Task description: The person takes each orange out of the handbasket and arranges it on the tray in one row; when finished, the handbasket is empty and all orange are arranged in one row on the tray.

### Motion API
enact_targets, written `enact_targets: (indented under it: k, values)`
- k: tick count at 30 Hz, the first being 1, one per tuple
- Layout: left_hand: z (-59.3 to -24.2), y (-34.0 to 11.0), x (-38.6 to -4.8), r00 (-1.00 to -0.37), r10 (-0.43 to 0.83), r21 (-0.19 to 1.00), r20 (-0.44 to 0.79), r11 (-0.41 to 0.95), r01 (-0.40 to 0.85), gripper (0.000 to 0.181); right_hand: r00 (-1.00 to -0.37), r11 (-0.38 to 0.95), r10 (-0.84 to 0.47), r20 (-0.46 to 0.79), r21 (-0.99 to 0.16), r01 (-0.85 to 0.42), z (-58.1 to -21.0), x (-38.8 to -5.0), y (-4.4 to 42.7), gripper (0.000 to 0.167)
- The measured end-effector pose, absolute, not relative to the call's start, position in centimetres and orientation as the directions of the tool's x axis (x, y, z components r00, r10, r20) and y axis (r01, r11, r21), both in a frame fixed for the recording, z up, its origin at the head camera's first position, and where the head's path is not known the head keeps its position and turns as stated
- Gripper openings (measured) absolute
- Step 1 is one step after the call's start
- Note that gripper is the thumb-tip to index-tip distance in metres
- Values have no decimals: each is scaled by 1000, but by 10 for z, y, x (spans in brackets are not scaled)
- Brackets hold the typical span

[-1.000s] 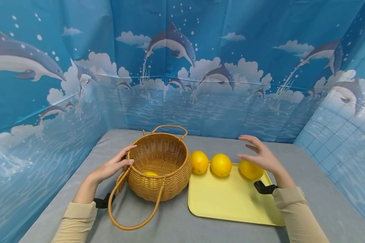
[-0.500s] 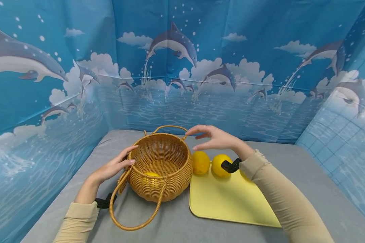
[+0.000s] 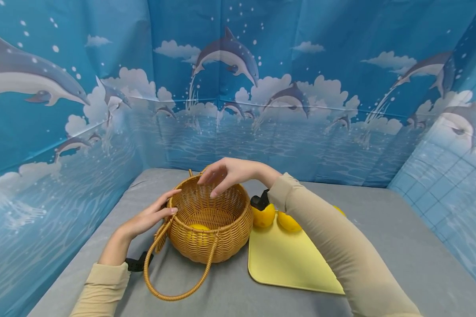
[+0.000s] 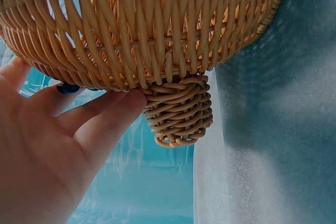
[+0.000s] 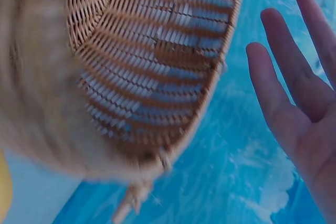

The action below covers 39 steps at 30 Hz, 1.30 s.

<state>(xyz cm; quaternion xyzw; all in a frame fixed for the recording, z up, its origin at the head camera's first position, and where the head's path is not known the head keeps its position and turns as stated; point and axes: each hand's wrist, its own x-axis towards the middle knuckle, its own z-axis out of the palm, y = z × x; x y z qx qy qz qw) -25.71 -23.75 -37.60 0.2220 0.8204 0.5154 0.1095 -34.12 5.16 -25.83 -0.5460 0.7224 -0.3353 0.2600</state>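
A round wicker basket [image 3: 210,246] with two looped handles stands on the grey surface, one yellow citrus fruit [image 3: 199,227] visible inside it. My left hand [image 3: 144,220] rests on the basket's left rim, and its fairly straight fingers touch the woven wall in the left wrist view. Over the basket's opening hovers my right hand [image 3: 234,174], fingers spread and slightly bent, holding nothing. In the right wrist view its palm is bare. Right of the basket, two yellow citrus fruits [image 3: 264,216] sit by the back of a yellow tray [image 3: 289,264]; another [image 3: 339,211] is mostly hidden behind the right sleeve.
The right forearm [image 3: 333,237] crosses above the tray and covers much of it. One basket handle [image 3: 178,297] lies flopped toward the front. Dolphin-printed blue curtains [image 3: 222,132] enclose the grey surface [image 3: 404,237] at the back and sides.
My right hand has swept left from above the tray's rightmost fruit, across the other fruits, to over the basket. The left hand has stayed on the rim.
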Motion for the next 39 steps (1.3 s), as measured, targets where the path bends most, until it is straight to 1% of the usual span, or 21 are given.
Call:
enact_targets:
  k: [2,5,10,16,19,23,25,30,39]
  values:
    - [-376,-238,-257,-876,480,894,46,372,251,57,-250,200,-967,-56,-777,-597,-263,-343,41,43]
    - [-376,-240,-258,-875,481,895,46,370,250,57,-245,244,-962,-119,-776,-581,-268,-344,30,43]
    - [-375,-242,-259,-874,483,897,49,364,251,56,-270,276,-953,-137,-759,-589,-272,-347,16,41]
    - [-374,-242,-258,-883,469,897,34,375,233,58,-267,337,-938,-223,-774,-536,-280,-350,9,40]
    - [-375,-240,-258,-881,472,900,34,370,233,58,-267,351,-932,-244,-788,-505,-287,-353,7,41]
    - [-376,-238,-258,-881,472,902,38,363,233,58,-250,354,-932,-262,-809,-470,-303,-357,4,39]
    - [-377,-237,-258,-881,471,901,41,364,236,58,-241,341,-937,-252,-813,-472,-312,-358,2,37]
    - [-380,-232,-261,-874,484,903,48,353,245,59,-220,317,-947,-234,-791,-523,-327,-359,1,37]
    - [-378,-237,-258,-879,475,907,48,347,237,59,-219,349,-937,-272,-741,-573,-332,-357,-6,30]
